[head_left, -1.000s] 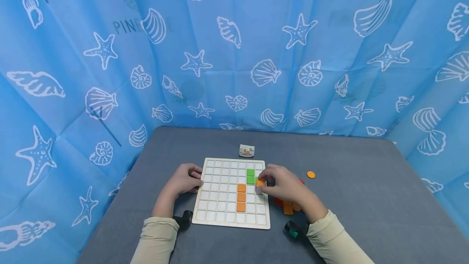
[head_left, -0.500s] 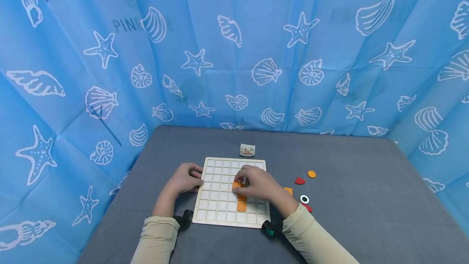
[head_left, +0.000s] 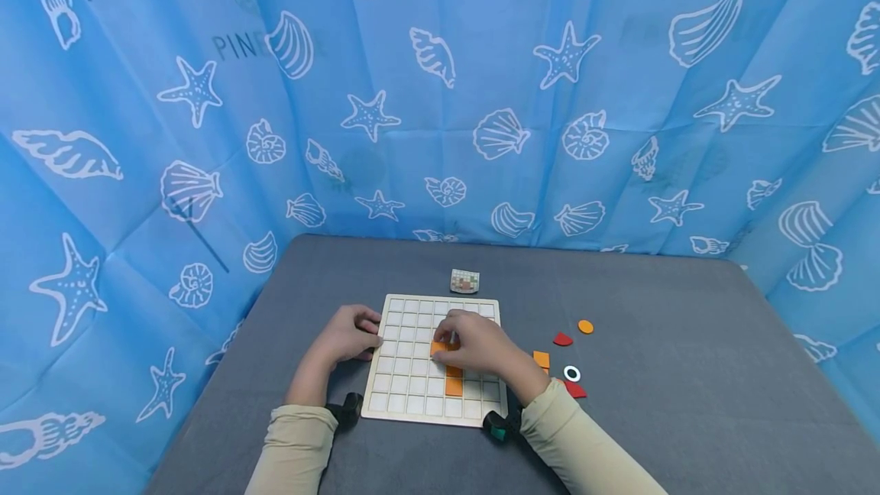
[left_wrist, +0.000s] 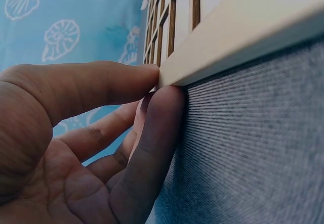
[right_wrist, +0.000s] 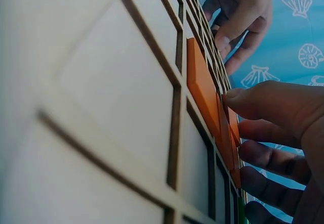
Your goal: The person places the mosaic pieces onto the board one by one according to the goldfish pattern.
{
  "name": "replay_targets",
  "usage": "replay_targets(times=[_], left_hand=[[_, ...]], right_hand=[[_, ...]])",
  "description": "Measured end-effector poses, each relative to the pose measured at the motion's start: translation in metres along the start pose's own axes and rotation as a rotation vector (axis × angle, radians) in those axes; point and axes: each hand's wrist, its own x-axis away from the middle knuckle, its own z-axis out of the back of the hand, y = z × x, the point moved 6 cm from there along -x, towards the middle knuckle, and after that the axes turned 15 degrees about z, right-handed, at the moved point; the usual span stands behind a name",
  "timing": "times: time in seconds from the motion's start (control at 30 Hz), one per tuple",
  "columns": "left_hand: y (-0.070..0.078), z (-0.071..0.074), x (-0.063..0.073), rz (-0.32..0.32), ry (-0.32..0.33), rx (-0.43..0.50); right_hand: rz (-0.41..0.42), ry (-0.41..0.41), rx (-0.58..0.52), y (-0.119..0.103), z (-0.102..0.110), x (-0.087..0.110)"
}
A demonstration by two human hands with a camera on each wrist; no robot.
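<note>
A pale wooden grid board [head_left: 415, 386] with white cells lies on the grey table. My left hand [head_left: 342, 336] holds its left edge, with thumb and index fingertips right at the wooden rim [left_wrist: 212, 49] in the left wrist view. Over the board, my right hand [head_left: 477, 344] pinches an orange square tile [head_left: 438, 347] close above the cells, just left of a column of orange tiles [head_left: 454, 385]. In the right wrist view the thumb touches that tile, while other orange tiles [right_wrist: 203, 85] sit in the grid. Green tiles are mostly hidden behind the right hand.
A small card with a coloured grid pattern [head_left: 464, 282] lies beyond the board. Right of the board are orange squares [head_left: 541, 360], a red piece [head_left: 562, 339], another red piece [head_left: 575, 389], a white ring [head_left: 571, 374] and an orange disc [head_left: 585, 327]. A blue shell-print curtain [head_left: 440, 98] stands behind.
My right hand has moved left across the board from its right edge, carrying the orange tile to beside the orange column. The left hand has stayed at the board's left edge.
</note>
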Motion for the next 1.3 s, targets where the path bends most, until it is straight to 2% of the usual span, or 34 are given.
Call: replay_targets(times=[0.27,0.43,0.7,0.97,1.13,1.3], left_hand=[[0.002,0.000,0.002,0.002,-0.001,-0.008],[0.001,-0.001,0.003,0.000,0.000,-0.002],[0.001,-0.002,0.002,-0.006,-0.007,-0.009],[-0.001,0.000,-0.002,-0.013,-0.002,-0.019],[-0.001,0.000,-0.001,-0.008,0.000,-0.014],[0.000,-0.001,0.000,-0.006,0.002,-0.015]], right_hand=[[0.005,0.018,-0.031,-0.001,0.006,0.004],[-0.015,0.055,-0.070,0.004,0.022,0.019],[-0.141,0.097,-0.018,0.034,0.064,0.072],[-0.262,0.121,0.038,0.071,0.087,0.126],[-0.300,0.132,0.091,0.082,0.094,0.147],[-0.333,0.124,0.104,0.086,0.096,0.159]])
